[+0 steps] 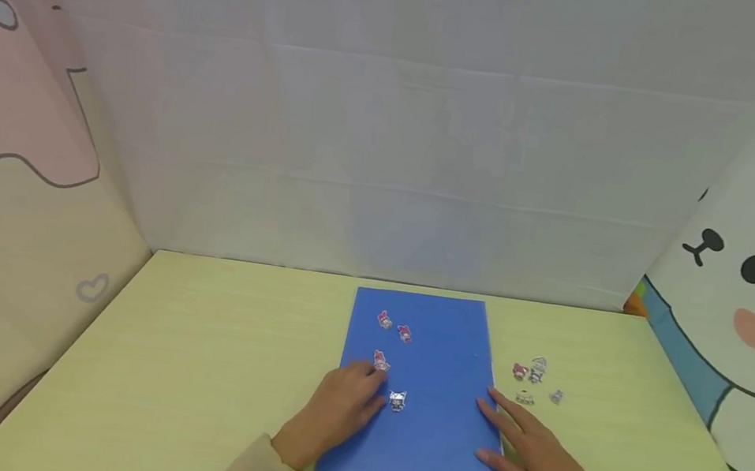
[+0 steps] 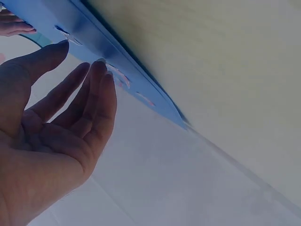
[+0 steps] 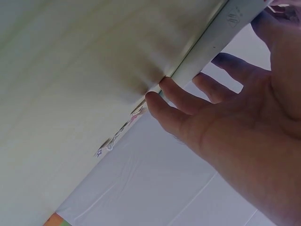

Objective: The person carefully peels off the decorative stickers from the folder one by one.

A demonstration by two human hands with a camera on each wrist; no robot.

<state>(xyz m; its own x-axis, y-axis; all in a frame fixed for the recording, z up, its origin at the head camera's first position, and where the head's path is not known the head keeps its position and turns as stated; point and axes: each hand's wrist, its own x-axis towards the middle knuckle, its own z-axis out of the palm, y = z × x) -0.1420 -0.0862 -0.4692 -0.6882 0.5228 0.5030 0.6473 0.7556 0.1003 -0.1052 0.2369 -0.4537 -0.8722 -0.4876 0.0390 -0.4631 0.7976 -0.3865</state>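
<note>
A blue folder (image 1: 427,457) lies upright on the table, with small cartoon stickers on its left half. Two red-and-white stickers, one (image 1: 384,319) beside the other (image 1: 404,333), are near its top. My left hand (image 1: 336,408) reaches over the left edge, fingertips right at a third pink-and-white sticker (image 1: 380,358). Its thumb, apart from the fingers in the left wrist view, points at a silver-and-dark sticker (image 1: 397,401). My right hand (image 1: 542,462) rests spread along the folder's right edge, fingertips on the blue surface, holding nothing.
Several loose stickers lie on the table right of the folder, among them a red one (image 1: 520,371), a pale one (image 1: 525,397) and a small grey one (image 1: 557,397). The pale yellow table (image 1: 206,340) meets a white cloth backdrop (image 1: 389,149); printed cartoon sheets flank both sides.
</note>
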